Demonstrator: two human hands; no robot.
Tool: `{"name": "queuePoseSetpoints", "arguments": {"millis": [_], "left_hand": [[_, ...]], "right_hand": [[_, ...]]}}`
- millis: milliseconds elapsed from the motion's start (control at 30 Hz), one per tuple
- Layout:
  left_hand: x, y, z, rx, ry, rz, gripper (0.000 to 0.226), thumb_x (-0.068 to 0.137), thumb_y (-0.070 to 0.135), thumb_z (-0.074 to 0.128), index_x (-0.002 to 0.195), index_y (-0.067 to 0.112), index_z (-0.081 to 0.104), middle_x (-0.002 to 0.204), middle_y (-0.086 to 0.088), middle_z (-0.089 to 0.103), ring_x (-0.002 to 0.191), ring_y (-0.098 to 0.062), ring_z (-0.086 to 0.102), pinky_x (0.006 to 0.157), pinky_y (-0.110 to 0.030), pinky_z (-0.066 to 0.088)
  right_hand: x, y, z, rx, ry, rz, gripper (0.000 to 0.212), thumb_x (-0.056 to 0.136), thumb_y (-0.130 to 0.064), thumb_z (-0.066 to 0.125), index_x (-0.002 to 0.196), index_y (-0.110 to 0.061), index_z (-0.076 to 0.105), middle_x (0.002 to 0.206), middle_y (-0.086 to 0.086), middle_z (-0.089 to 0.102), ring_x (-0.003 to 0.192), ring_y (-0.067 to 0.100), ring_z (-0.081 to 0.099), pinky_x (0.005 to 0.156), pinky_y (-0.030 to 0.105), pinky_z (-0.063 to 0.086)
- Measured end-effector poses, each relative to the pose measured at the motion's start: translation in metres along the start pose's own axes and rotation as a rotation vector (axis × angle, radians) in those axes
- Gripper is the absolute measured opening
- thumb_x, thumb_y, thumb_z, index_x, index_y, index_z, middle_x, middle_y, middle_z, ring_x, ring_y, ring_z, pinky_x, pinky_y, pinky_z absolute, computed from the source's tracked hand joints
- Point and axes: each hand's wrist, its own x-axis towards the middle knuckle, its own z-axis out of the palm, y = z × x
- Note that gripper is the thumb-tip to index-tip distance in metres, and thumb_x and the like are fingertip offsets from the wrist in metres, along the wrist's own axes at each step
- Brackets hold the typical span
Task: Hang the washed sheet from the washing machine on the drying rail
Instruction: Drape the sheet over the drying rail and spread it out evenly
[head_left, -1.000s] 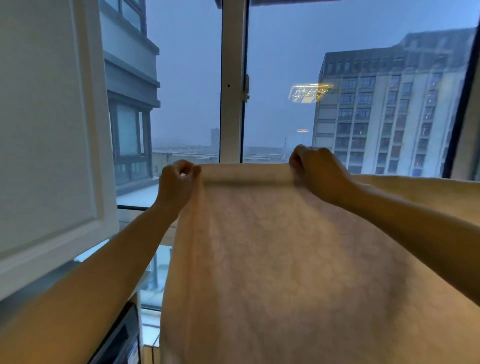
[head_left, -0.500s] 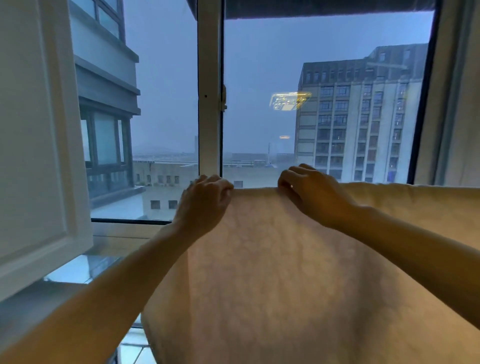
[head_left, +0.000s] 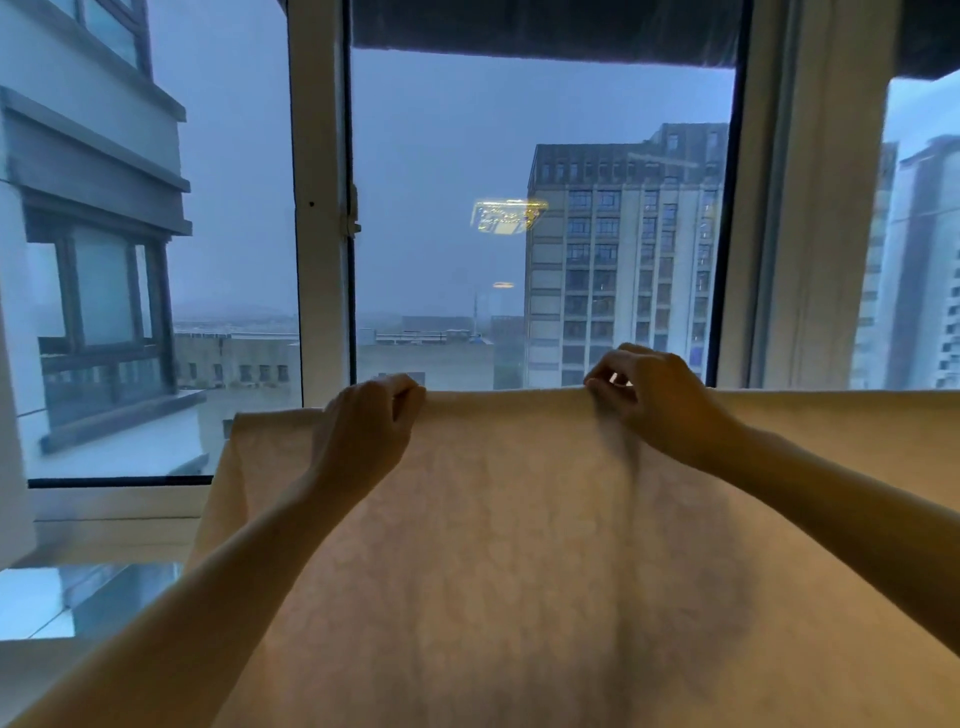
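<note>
A pale cream sheet (head_left: 519, 545) with a faint pattern hangs spread wide in front of me, its top edge running level across the view. The rail under that fold is hidden by the cloth. My left hand (head_left: 363, 431) grips the top edge left of the middle, fingers curled over it. My right hand (head_left: 649, 400) pinches the top edge further right with its fingertips. The sheet's left end hangs just left of my left hand; its right side runs out of view.
A large window with a white frame post (head_left: 319, 208) stands right behind the sheet, with a handle (head_left: 353, 213) on the post. A window sill (head_left: 114, 514) lies at lower left. A white frame (head_left: 810, 208) rises at the right.
My view has tilted up, so the sheet's top edge sits lower in the frame. Both hands have moved apart along the edge, and more sheet now shows left of my left hand.
</note>
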Motion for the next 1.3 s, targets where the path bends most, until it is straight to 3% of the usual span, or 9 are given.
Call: {"name": "queuePoseSetpoints", "arguments": {"millis": [233, 333, 433, 533, 600, 733, 867, 1100, 1300], "left_hand": [[0.001, -0.018, -0.019, 0.098, 0.096, -0.041, 0.022, 0.096, 0.023, 0.05, 0.097, 0.01, 0.068, 0.082, -0.006, 0.07, 0.067, -0.015, 0.059, 0.068, -0.032, 0.053], [-0.003, -0.024, -0.029, 0.109, 0.019, -0.073, 0.027, 0.095, 0.03, 0.047, 0.098, 0.012, 0.068, 0.08, -0.003, 0.067, 0.071, -0.018, 0.063, 0.071, -0.035, 0.054], [-0.007, -0.037, -0.041, 0.108, -0.056, -0.161, 0.032, 0.096, 0.038, 0.043, 0.095, 0.016, 0.066, 0.083, 0.003, 0.064, 0.073, -0.014, 0.06, 0.066, -0.024, 0.047], [-0.017, -0.061, -0.056, 0.117, 0.019, -0.219, 0.042, 0.099, 0.041, 0.038, 0.099, 0.009, 0.065, 0.094, -0.007, 0.067, 0.081, -0.02, 0.059, 0.078, -0.037, 0.051], [-0.025, -0.077, -0.063, 0.107, 0.041, -0.306, 0.039, 0.1, 0.035, 0.039, 0.104, 0.005, 0.064, 0.098, -0.01, 0.064, 0.085, -0.021, 0.054, 0.08, -0.034, 0.044], [-0.039, -0.105, -0.067, 0.017, 0.028, -0.518, 0.045, 0.1, 0.037, 0.033, 0.097, 0.0, 0.058, 0.087, -0.017, 0.061, 0.082, -0.03, 0.057, 0.07, -0.031, 0.042], [-0.049, -0.116, -0.073, 0.015, 0.099, -0.486, 0.038, 0.101, 0.026, 0.039, 0.086, -0.002, 0.059, 0.076, -0.019, 0.062, 0.072, -0.032, 0.058, 0.061, -0.025, 0.041], [-0.047, -0.129, -0.085, 0.165, 0.256, -0.55, 0.031, 0.1, 0.016, 0.04, 0.096, -0.01, 0.056, 0.086, -0.027, 0.062, 0.08, -0.04, 0.06, 0.07, -0.039, 0.042], [-0.045, -0.116, -0.076, 0.181, 0.248, -0.579, 0.027, 0.101, 0.02, 0.039, 0.099, -0.003, 0.054, 0.087, -0.019, 0.061, 0.078, -0.031, 0.057, 0.071, -0.037, 0.044]], "right_hand": [[0.028, -0.024, 0.008, -0.08, -0.017, -0.146, 0.013, 0.095, -0.021, 0.052, 0.095, -0.014, 0.062, 0.093, -0.001, 0.063, 0.087, 0.014, 0.057, 0.078, 0.028, 0.047], [0.03, -0.028, 0.018, -0.026, -0.031, -0.189, 0.015, 0.096, -0.02, 0.051, 0.093, -0.011, 0.062, 0.09, -0.001, 0.063, 0.078, 0.014, 0.061, 0.071, 0.024, 0.048], [0.022, -0.022, 0.024, 0.01, 0.003, -0.192, 0.02, 0.097, -0.023, 0.045, 0.092, -0.011, 0.06, 0.083, -0.001, 0.064, 0.068, 0.013, 0.061, 0.066, 0.031, 0.054], [0.014, -0.017, 0.026, -0.047, 0.021, -0.183, 0.026, 0.099, -0.03, 0.038, 0.093, -0.014, 0.058, 0.078, -0.001, 0.063, 0.061, 0.012, 0.058, 0.06, 0.027, 0.049], [0.013, -0.019, 0.028, -0.087, 0.032, -0.19, 0.031, 0.099, -0.034, 0.035, 0.088, -0.015, 0.057, 0.073, -0.001, 0.061, 0.058, 0.011, 0.057, 0.059, 0.028, 0.049], [0.019, -0.031, 0.036, -0.078, 0.04, -0.21, 0.037, 0.098, -0.04, 0.034, 0.085, -0.017, 0.058, 0.072, -0.005, 0.058, 0.059, 0.009, 0.055, 0.057, 0.027, 0.046], [0.031, -0.046, 0.044, -0.041, 0.067, -0.227, 0.029, 0.097, -0.035, 0.041, 0.087, -0.017, 0.061, 0.077, -0.003, 0.063, 0.064, 0.014, 0.06, 0.061, 0.031, 0.049], [0.039, -0.053, 0.048, -0.084, 0.053, -0.173, 0.026, 0.1, -0.034, 0.036, 0.093, -0.018, 0.055, 0.086, -0.003, 0.06, 0.068, 0.014, 0.053, 0.061, 0.027, 0.035], [0.036, -0.048, 0.043, -0.076, 0.023, -0.199, 0.026, 0.1, -0.033, 0.037, 0.096, -0.016, 0.056, 0.086, -0.001, 0.062, 0.068, 0.013, 0.057, 0.063, 0.028, 0.047]]}}
